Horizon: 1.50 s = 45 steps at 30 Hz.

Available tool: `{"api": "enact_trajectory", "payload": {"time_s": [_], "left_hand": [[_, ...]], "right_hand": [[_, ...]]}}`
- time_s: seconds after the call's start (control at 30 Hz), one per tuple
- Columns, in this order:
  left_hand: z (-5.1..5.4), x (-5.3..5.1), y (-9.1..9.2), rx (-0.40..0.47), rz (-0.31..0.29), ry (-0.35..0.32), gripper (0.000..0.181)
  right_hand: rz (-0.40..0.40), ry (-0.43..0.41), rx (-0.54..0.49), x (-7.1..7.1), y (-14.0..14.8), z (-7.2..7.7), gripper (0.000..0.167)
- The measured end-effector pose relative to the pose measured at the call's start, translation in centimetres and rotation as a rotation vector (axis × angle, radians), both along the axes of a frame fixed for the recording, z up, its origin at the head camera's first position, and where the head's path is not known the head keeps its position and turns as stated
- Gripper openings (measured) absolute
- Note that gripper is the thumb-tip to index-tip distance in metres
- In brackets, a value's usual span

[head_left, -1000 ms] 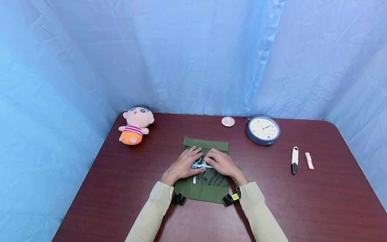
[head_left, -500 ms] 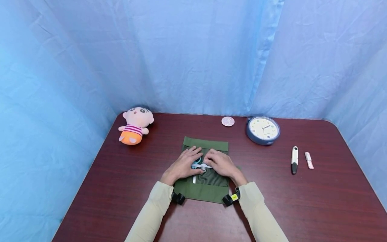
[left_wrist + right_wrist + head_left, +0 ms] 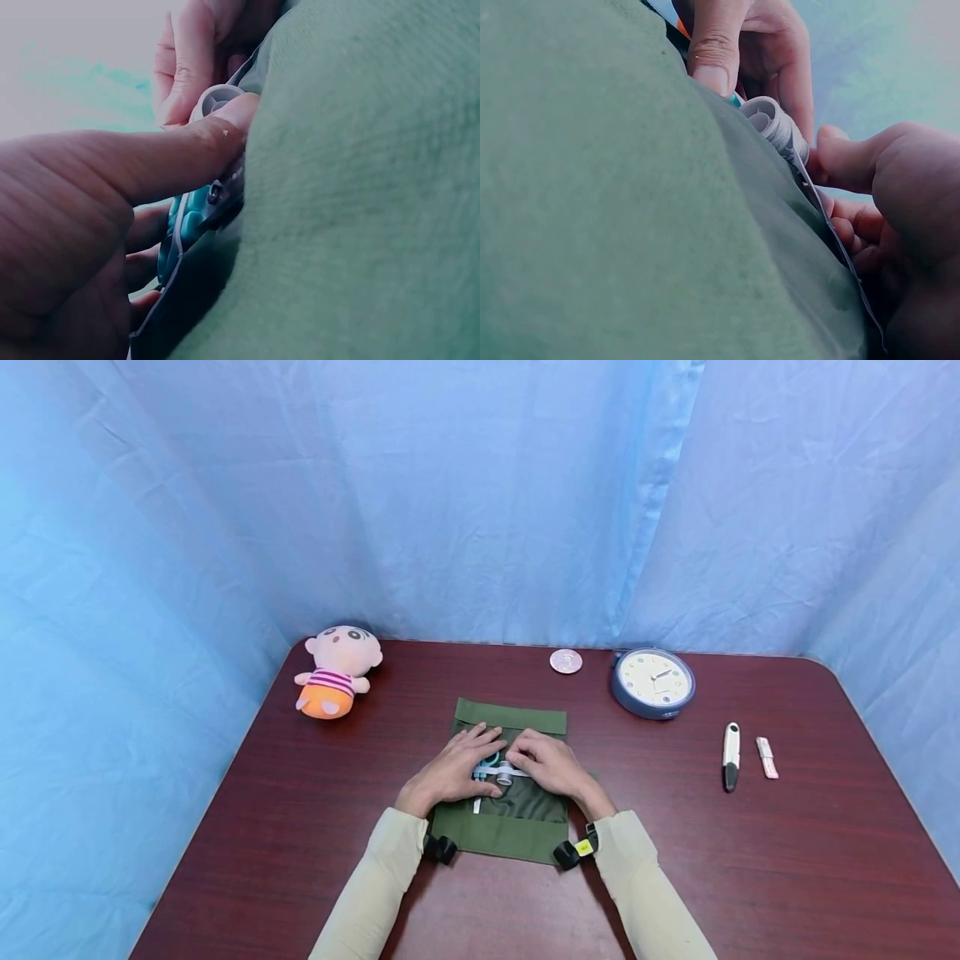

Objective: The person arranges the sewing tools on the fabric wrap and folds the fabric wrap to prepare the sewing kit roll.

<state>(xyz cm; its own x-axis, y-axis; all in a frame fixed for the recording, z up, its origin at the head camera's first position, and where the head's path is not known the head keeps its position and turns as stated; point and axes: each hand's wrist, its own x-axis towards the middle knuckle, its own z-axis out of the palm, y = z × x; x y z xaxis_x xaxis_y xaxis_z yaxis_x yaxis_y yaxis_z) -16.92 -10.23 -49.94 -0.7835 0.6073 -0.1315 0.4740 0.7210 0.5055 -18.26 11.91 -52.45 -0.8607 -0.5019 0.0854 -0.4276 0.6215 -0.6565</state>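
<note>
A green fabric case (image 3: 510, 839) lies unfolded on the table, with a white elastic band (image 3: 517, 772) across its middle. Under the band sit a spool of grey thread (image 3: 505, 777) and teal-handled scissors (image 3: 491, 760). My left hand (image 3: 453, 770) rests over the scissors with fingers spread. Its thumb (image 3: 202, 142) lies across in front of the spool in the left wrist view. Curled fingers of my right hand (image 3: 551, 766) appear to pinch the band beside the spool (image 3: 780, 131); their tips are partly hidden.
A plush doll (image 3: 335, 672) sits at the back left. A round pink-white disc (image 3: 566, 662) and a blue alarm clock (image 3: 653, 684) stand at the back. To the right lie a white-and-black utility knife (image 3: 731, 757) and a small pink-and-white strip (image 3: 767, 757).
My left hand has shifted slightly left, and its thumb has moved off the spool's near end, so more of the spool shows. The right hand has barely moved.
</note>
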Motion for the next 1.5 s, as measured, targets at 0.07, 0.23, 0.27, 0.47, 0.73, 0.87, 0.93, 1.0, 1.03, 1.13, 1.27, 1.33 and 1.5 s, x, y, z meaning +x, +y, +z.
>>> {"api": "enact_trajectory", "payload": {"time_s": [0.07, 0.23, 0.27, 0.47, 0.73, 0.87, 0.93, 1.0, 1.03, 1.13, 1.27, 1.33, 1.5], "left_hand": [[0.0, 0.0, 0.0, 0.0, -0.002, -0.007, 0.078], [0.0, -0.1, 0.0, 0.006, -0.004, -0.013, 0.078], [0.0, -0.1, 0.0, 0.008, -0.004, -0.014, 0.078], [-0.2, -0.1, -0.1, 0.02, -0.004, -0.021, 0.079], [-0.2, -0.1, -0.3, 0.046, -0.02, -0.031, 0.08], [-0.1, -0.2, -0.3, 0.044, -0.025, -0.034, 0.08], [-0.1, -0.2, -0.3, 0.043, -0.024, -0.035, 0.08], [-0.1, -0.1, -0.3, 0.04, -0.021, -0.038, 0.079], [0.0, -0.2, -0.2, 0.039, -0.02, -0.038, 0.079], [0.0, -0.1, -0.2, 0.03, -0.017, -0.037, 0.079], [-0.1, 0.1, -0.1, 0.013, -0.019, -0.032, 0.078], [-0.1, 0.1, -0.1, 0.01, -0.018, -0.029, 0.078], [0.1, 0.0, 0.1, 0.008, -0.008, -0.008, 0.075]], "right_hand": [[0.0, -0.005, 0.012, 0.1, 0.0, 0.1, 0.016], [0.011, 0.018, 0.06, 0.2, -0.2, 0.3, 0.014], [0.013, 0.026, 0.071, 0.2, -0.3, 0.3, 0.014], [0.024, 0.051, 0.109, 0.3, -0.4, 0.2, 0.013], [0.042, 0.055, 0.089, 0.4, -0.3, 0.2, 0.014], [0.037, 0.053, 0.076, 0.4, -0.3, 0.2, 0.014], [0.032, 0.042, 0.071, 0.4, -0.3, 0.2, 0.014], [0.026, 0.024, 0.062, 0.4, -0.2, 0.2, 0.015], [0.022, 0.014, 0.054, 0.3, -0.1, 0.3, 0.015], [0.019, -0.03, -0.004, 0.2, 0.2, 0.5, 0.017], [0.007, -0.085, -0.112, 0.2, 1.1, 1.0, 0.017], [-0.013, -0.095, -0.14, 0.2, 1.7, 1.3, 0.015], [-0.09, -0.049, -0.146, 0.2, 3.5, 2.1, 0.013]]}}
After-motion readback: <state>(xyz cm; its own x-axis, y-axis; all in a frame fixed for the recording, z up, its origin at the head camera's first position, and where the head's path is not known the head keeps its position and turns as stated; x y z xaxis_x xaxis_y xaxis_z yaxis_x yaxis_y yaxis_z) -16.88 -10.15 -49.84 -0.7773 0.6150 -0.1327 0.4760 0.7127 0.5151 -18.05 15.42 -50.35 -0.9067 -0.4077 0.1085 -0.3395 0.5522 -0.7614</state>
